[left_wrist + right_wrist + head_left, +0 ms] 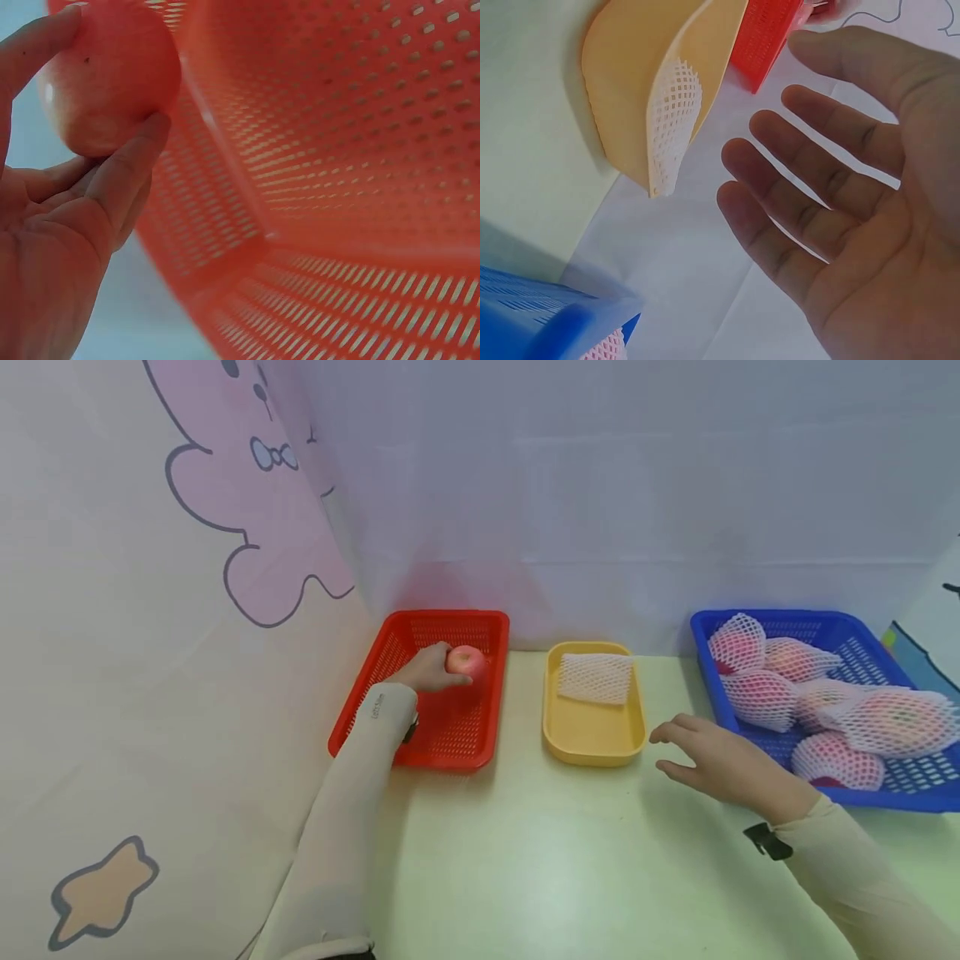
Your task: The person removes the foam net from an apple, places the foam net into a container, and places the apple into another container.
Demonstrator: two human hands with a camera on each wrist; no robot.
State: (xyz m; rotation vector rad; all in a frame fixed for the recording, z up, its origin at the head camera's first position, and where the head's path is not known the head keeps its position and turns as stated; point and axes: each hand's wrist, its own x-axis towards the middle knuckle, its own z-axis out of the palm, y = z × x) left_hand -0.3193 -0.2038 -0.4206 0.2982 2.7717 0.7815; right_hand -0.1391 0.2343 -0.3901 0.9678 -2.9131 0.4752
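My left hand (429, 668) grips an apple (467, 662) between thumb and fingers, over the red basket (457, 763). In the left wrist view the pinkish apple (112, 75) has the thumb on one side and fingertips on the other; the basket's slotted wall lies beyond it. My right hand (723, 764) hovers above the table with fingers spread, between the yellow tray (592, 752) and the blue basket (900, 797). Its palm and loosely bent fingers hold nothing in the right wrist view. A white foam net sleeve (596, 677) lies in the yellow tray.
Several apples in foam net sleeves (757, 697) fill the blue basket at the right. A pale wall (600, 510) rises behind the containers. At the left, a printed cloth (150, 693) borders the table (525, 860).
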